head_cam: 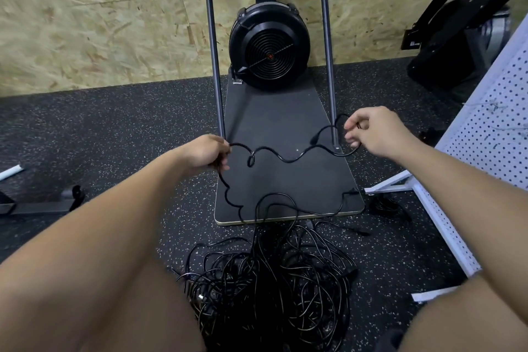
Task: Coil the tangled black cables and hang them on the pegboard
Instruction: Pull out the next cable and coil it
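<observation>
I hold one black cable [288, 158] stretched wavily across mid-frame, my left hand [206, 151] gripping one part, my right hand [371, 130] pinching near its plug end, the slack trailing from my left down to the tangled pile [271, 280] at bottom centre, the pegboard [491, 123] nearest my right.

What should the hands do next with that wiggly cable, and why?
Probably bring the right hand over to the left hand to make a first loop: the cable hangs wavy between them, and its far end still runs down into the pile.
</observation>
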`<state>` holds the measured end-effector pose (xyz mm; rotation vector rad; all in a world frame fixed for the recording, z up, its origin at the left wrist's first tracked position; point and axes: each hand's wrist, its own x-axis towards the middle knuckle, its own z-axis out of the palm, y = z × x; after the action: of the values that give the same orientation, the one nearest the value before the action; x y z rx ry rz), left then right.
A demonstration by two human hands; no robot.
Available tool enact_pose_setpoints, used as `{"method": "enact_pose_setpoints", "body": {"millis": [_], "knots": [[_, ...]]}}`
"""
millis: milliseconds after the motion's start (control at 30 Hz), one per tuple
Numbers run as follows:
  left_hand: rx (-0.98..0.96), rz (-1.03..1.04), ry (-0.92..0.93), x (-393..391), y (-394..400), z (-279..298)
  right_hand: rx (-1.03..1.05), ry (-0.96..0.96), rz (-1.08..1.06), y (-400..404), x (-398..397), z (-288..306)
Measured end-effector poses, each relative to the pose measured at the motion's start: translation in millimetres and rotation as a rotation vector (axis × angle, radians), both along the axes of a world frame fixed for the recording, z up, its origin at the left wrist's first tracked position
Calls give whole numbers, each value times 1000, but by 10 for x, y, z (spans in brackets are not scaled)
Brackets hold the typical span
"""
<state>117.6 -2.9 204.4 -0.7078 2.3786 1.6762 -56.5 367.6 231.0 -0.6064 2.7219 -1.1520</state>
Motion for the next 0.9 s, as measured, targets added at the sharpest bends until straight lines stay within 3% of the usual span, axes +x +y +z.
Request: {"method": "enact_pose_setpoints", "body": {"millis": [67, 167, 233, 333, 400, 567, 633, 767, 900], "knots": [[-63, -192, -91, 75, -110, -68, -153, -45, 52, -69, 25, 39], [-624, -462, -297, 115, -226, -229, -270, -100, 185, -191, 75, 89], [-821, -469, -247, 72, -168, -265, -289, -140, 303, -290, 154, 132], [-576, -356, 34, 7, 127, -195, -321, -214, 469, -421, 311, 202], [-385, -404, 151, -34, 439, -125, -373, -253, 534, -485, 378, 247], [-272, -579, 264, -126, 923, -169, -460, -296, 547, -444, 406, 382], [-346, -565, 235, -137, 816, -173, -358, -275, 532, -316, 323, 419], [-743, -473, 120, -69, 417, -117, 246, -89, 600, -75, 229, 419], [-641, -367, 67, -54, 146, -85, 620, -2, 538, -12, 174, 244]]}}
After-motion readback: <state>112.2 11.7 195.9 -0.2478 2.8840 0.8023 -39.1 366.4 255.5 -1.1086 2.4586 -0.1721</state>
